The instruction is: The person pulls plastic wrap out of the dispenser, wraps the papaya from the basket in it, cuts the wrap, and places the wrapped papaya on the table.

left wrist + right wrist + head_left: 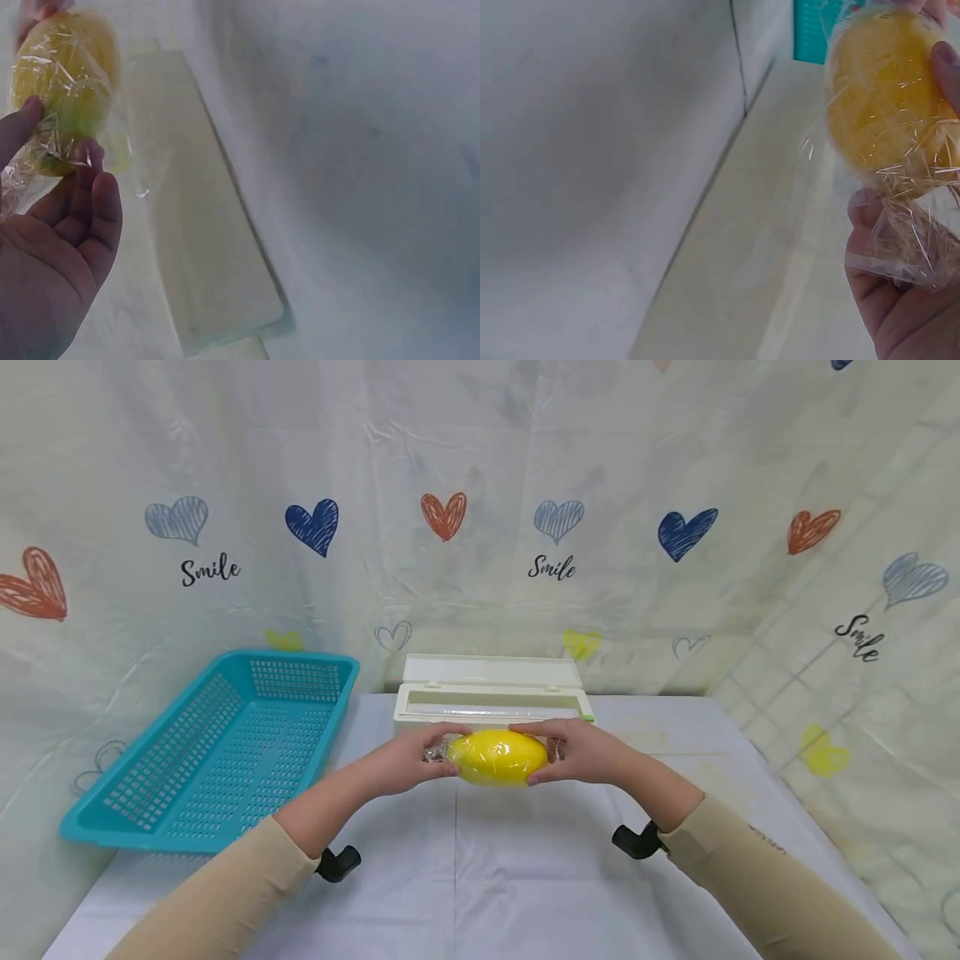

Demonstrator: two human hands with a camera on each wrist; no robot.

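A yellow oval fruit, wrapped in clear plastic film, is held level above the table between both hands. The left hand grips its left end, thumb on the near side and fingers on the far side. At the other end the right hand holds it the same way. In the left wrist view the left hand pinches the wrapped fruit. Crumpled film bunches in the palm of the right hand in the right wrist view, below the fruit.
Just behind the hands stands a white film box, its lid raised and a clear roll inside. To the left is a blue-green perforated basket. A white cloth covers the table; a printed curtain hangs behind.
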